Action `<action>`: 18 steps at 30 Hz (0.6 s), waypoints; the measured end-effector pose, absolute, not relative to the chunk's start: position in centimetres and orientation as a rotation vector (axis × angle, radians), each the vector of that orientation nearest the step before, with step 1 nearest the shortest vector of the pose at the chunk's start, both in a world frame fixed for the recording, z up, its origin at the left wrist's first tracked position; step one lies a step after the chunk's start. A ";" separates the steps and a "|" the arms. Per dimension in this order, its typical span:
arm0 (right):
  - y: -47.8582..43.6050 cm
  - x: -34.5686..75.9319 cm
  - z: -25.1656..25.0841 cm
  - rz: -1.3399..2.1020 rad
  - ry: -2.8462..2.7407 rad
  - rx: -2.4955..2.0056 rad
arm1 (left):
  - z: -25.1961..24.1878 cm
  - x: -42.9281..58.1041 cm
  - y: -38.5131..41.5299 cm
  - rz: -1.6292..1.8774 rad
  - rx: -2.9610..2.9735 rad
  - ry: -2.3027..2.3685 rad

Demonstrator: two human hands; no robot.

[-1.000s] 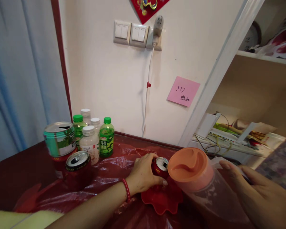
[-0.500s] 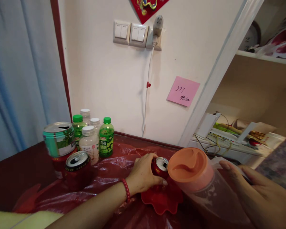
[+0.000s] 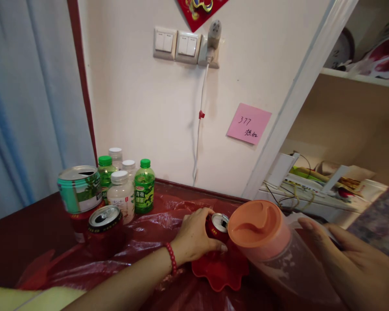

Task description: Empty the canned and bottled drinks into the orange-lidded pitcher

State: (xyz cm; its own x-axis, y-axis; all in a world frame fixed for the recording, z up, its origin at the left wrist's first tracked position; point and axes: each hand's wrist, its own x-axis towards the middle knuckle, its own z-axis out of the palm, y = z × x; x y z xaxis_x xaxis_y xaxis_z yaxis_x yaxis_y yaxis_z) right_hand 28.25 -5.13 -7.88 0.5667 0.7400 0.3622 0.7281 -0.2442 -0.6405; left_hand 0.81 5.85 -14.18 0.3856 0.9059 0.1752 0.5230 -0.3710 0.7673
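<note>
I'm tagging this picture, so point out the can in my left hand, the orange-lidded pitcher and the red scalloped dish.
Held can (image 3: 216,235): head view, red side below its silver top.
Pitcher (image 3: 287,261): head view, clear body below its lid.
Dish (image 3: 218,273): head view, near side.

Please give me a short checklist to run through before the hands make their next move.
1. Left hand steadying the small red can: ok, fingers and thumb around its side.
2. Right hand holding the pitcher: ok, at the handle side.
3. Orange lid on the pitcher: ok, covering the top.
4. Red scalloped dish beneath the can: ok, though the can's base is hidden.
5. Gap between lid and can: cannot tell.
6. Liquid in the can: cannot tell.
</note>
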 end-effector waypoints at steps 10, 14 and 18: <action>-5.2 28.3 -8.0 -0.037 -1.200 -1.978 | -14.1 0.8 5.9 0.798 2.012 1.219; -5.2 28.4 -8.0 -0.037 -1.211 -1.965 | -14.0 0.8 5.8 0.791 2.018 1.220; -5.1 28.6 -8.1 -0.084 -1.244 -1.938 | -14.2 0.8 5.9 0.798 2.023 1.218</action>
